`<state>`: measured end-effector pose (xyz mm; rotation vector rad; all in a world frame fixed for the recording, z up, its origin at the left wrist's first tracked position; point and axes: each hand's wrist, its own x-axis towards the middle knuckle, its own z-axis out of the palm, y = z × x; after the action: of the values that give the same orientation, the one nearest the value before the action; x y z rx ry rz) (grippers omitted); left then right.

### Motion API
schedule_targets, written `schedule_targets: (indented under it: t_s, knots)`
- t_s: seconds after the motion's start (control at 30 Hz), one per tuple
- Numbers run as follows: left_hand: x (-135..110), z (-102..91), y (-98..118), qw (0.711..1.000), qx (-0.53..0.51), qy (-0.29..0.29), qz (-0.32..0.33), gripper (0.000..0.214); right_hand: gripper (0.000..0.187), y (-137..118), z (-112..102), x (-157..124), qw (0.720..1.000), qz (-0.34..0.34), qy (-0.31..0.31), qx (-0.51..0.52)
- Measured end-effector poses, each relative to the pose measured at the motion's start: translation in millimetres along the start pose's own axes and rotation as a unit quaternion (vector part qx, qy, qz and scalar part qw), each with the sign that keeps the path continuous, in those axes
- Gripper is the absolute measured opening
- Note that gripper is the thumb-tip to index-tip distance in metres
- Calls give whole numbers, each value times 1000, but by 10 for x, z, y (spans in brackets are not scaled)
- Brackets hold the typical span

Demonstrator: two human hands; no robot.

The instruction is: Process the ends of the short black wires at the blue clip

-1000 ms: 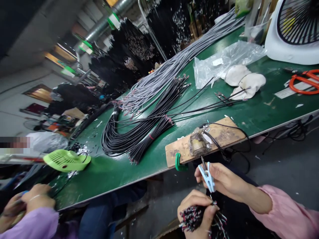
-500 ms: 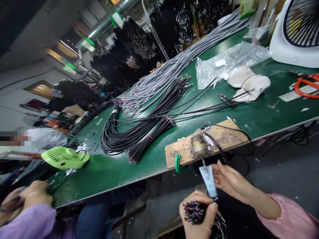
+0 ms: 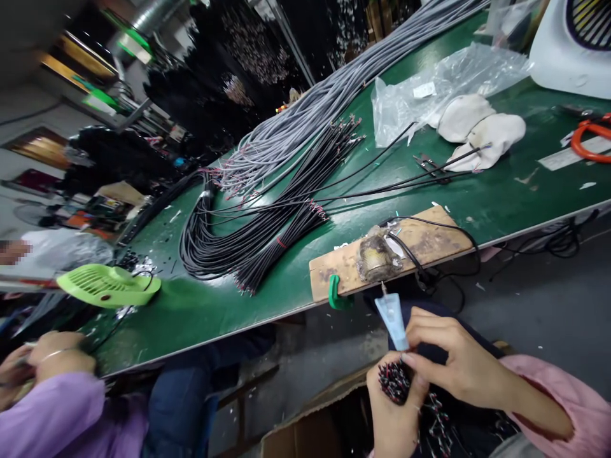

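My left hand (image 3: 396, 413) is wrapped round a bundle of black cables (image 3: 394, 381), whose stripped red, black and white wire ends face me. Just above it, my right hand (image 3: 453, 362) has thumb and fingers pinched together at the lower end of a pale blue tapered sleeve (image 3: 392, 319); what lies between the fingertips is mostly hidden, so I cannot name it. The sleeve hangs from a thin metal shaft (image 3: 384, 289) below a small, dirty motor (image 3: 375, 257). That motor sits on a wooden board (image 3: 434, 235), held at the table edge by a green clamp (image 3: 334, 294).
Black cables (image 3: 224, 245) and grey cables (image 3: 286, 143) lie along the green table (image 3: 191, 337). White gloves (image 3: 491, 130), orange-handled scissors (image 3: 592, 137) and a plastic bag (image 3: 405, 105) rest farther right. At left are a green fan (image 3: 109, 286) and a co-worker's purple sleeve (image 3: 57, 413).
My right hand has gone from spread fingers beside the sleeve to a pinch at its lower end. My left hand with the cable bundle has shifted right. The view has tilted downward slightly.
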<state>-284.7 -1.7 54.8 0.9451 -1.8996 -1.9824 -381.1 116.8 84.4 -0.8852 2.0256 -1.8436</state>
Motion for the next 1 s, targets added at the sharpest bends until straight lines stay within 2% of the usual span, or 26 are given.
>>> schedule_targets:
  t_s: [0.1,0.27,0.4,0.6,0.7,0.9,0.97,1.0]
  knots:
    - [16,26,63,999,-22,-27,1,32,20,71,-3,-43,999,32,4,-10]
    - [8,16,54,999,-42,-9,-23,30,24,222,-13,-108,995,71,-13,69]
    - [18,0,23,998,-52,-29,-4,27,16,249,5,-108,995,47,-14,85]
    - [67,31,146,993,-67,-86,54,22,20,234,64,-110,990,68,24,118]
    - [73,40,156,992,-68,-90,48,17,18,210,86,-123,995,29,51,87]
    - [55,-6,-23,997,-26,-61,47,19,16,196,177,-183,992,-38,117,32]
    - [37,-6,-37,997,-34,-66,28,21,14,228,226,-206,989,-20,118,85]
    - [29,1,-23,996,-49,-77,14,22,14,250,255,-214,984,7,110,143]
